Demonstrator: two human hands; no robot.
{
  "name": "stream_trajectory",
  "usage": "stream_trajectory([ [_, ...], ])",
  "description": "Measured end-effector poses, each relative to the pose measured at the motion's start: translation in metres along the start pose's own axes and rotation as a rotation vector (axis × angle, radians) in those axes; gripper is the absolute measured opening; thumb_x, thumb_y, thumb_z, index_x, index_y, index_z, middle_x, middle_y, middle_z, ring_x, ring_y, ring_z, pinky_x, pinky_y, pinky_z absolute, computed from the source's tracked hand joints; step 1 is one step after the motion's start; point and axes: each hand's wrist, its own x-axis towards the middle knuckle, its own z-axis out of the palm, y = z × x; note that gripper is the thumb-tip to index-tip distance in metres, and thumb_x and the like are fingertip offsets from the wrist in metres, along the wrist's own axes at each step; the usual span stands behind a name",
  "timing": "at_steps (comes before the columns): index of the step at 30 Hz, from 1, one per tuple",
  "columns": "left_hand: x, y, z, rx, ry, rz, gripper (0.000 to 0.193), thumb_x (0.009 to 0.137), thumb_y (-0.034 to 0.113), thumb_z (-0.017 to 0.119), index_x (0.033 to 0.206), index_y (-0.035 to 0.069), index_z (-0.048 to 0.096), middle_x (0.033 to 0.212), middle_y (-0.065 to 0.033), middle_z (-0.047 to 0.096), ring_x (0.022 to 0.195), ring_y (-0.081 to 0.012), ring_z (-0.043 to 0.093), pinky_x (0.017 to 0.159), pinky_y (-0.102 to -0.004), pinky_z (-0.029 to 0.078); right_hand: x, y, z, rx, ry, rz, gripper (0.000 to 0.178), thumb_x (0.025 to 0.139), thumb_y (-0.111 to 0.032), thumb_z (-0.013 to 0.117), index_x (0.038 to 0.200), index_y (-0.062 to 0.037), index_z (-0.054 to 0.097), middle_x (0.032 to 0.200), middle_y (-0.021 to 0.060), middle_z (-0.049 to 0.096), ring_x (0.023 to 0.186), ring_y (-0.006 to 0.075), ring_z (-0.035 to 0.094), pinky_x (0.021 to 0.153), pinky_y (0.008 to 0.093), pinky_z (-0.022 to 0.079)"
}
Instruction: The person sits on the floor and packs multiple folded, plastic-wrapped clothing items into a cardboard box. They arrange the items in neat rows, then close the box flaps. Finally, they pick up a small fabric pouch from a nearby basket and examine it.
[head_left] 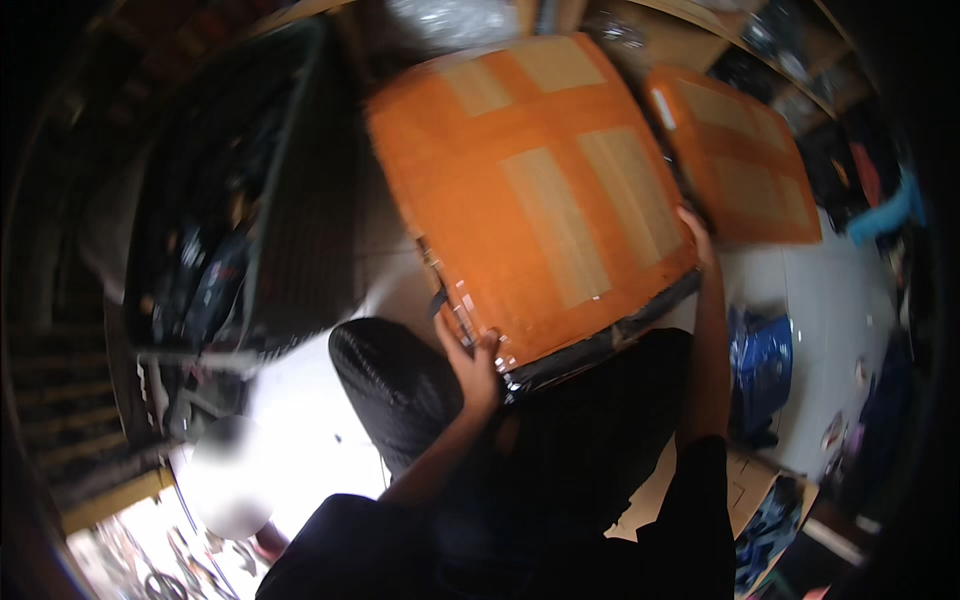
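A large flat-topped orange box (455,200), with tan rectangles on its top and dark sides, lies tilted in front of my knees. My left hand (478,368) grips its near left corner, the thumb on the upper edge and fingers along the side. At its right edge, my right hand (698,237) holds the side, with most of its fingers hidden behind the box. Clear shiny bits show along the near left edge. Just beyond the right edge stands a second orange box (740,160) with similar tan patches.
On the left stands a big dark crate (300,220) holding dark, blurred items. A blue plastic-wrapped bundle (760,360) sits on the pale floor (825,330) at right. Below it is an open cardboard box (745,490) with dark blue contents. Wooden shelves (690,20) line the back.
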Motion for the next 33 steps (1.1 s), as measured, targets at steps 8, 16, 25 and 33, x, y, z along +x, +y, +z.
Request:
stream_trajectory([
  [8,0.014,-0.029,-0.031,-0.106,-0.019,-0.063,0.092,0.078,0.019,0.065,0.154,0.009,0.014,0.14,-0.0134,0.04,0.126,-0.0272,0.044,0.106,-0.0382,0.035,-0.033,-0.033,0.043,0.137,0.057,0.175,0.056,0.088,-0.038,0.065,0.13,-0.0031,0.056,0.122,0.007,0.06,0.112,0.0159,0.056,0.094,0.0283,0.043],
  [16,0.055,-0.019,-0.093,-0.024,-0.136,-0.152,0.069,0.086,0.05,0.055,0.138,0.007,0.042,0.132,-0.0113,0.053,0.122,-0.0269,0.051,0.101,-0.0415,0.043,-0.069,-0.008,0.073,0.057,0.067,0.0,0.077,0.085,-0.044,0.068,0.141,0.0023,0.042,0.135,0.0149,0.052,0.124,0.0218,0.05,0.103,0.0323,0.038],
  [25,0.143,0.027,-0.11,0.048,-0.425,-0.178,0.067,0.086,0.04,0.056,0.138,0.001,0.044,0.132,-0.012,0.053,0.12,-0.0251,0.053,0.103,-0.0359,0.04,-0.139,0.014,0.117,0.047,0.329,0.006,0.072,0.088,-0.047,0.065,0.138,0.0013,0.046,0.133,0.014,0.055,0.124,0.0236,0.05,0.103,0.0337,0.038],
  [33,0.108,0.008,-0.053,-0.004,-0.399,-0.016,0.07,0.085,0.03,0.052,0.147,0.004,0.031,0.142,-0.014,0.043,0.132,-0.0252,0.04,0.111,-0.0361,0.03,-0.13,-0.01,0.077,0.156,0.333,0.067,0.06,0.091,-0.042,0.063,0.132,0.0012,0.053,0.126,0.0098,0.06,0.119,0.0204,0.054,0.099,0.0316,0.042],
])
